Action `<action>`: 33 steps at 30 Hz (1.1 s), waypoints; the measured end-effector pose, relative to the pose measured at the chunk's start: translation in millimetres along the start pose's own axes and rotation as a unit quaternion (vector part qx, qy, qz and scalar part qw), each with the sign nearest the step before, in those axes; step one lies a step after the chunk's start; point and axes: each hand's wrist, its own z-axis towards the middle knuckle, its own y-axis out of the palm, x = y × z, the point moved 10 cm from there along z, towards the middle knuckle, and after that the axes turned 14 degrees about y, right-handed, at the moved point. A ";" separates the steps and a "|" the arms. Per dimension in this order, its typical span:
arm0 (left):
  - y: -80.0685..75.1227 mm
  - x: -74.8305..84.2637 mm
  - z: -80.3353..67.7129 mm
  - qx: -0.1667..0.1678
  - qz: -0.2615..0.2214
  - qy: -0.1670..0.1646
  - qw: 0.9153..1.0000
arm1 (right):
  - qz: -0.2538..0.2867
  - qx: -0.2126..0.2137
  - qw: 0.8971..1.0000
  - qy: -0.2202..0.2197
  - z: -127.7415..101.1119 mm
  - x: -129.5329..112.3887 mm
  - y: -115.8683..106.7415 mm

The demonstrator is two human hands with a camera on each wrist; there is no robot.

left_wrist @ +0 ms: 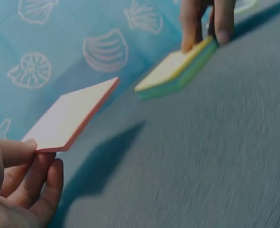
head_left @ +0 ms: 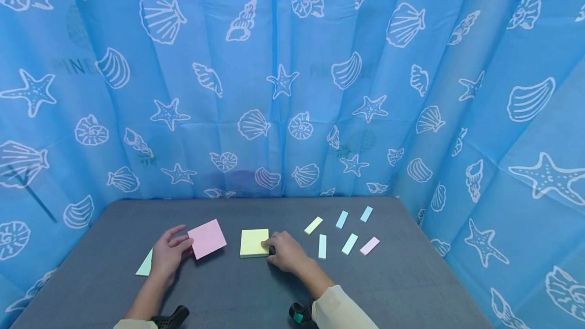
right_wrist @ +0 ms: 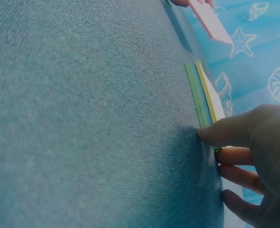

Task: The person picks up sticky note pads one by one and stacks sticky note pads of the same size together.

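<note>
- The left hand (head_left: 168,255) pinched a corner of the square pink sticky-note pad (head_left: 207,238), lifted tilted off the grey tabletop (head_left: 237,293)
- Right of it, well apart, the right hand (head_left: 285,252) pressed its fingers (right_wrist: 225,133) on the near-right edge of the flat yellow sticky-note pad (head_left: 254,242)

The left hand (head_left: 168,257) covers much of a pale green sheet (head_left: 145,266), leaving 1 corner showing. In the left wrist view the right hand (left_wrist: 208,21) is cut off by the top edge, only 2 fingertips visible. The right wrist view crops the pink pad (right_wrist: 210,21) at the top. Whether the right hand's fingers grip the yellow pad (head_left: 254,242) or only rest against it cannot be told.
</note>
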 end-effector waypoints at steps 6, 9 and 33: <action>19.0 -3.8 -6.9 -0.016 -0.082 -0.051 0.995 | -0.001 0.008 1.000 -0.010 0.0 -1.2 -0.9; 26.7 -3.9 -11.8 -0.020 -0.097 -0.067 0.993 | -0.003 0.009 1.000 -0.010 0.2 -0.8 -0.4; 84.8 21.0 -7.5 -0.036 0.074 0.029 0.996 | 0.000 0.010 1.000 -0.010 0.4 2.5 2.4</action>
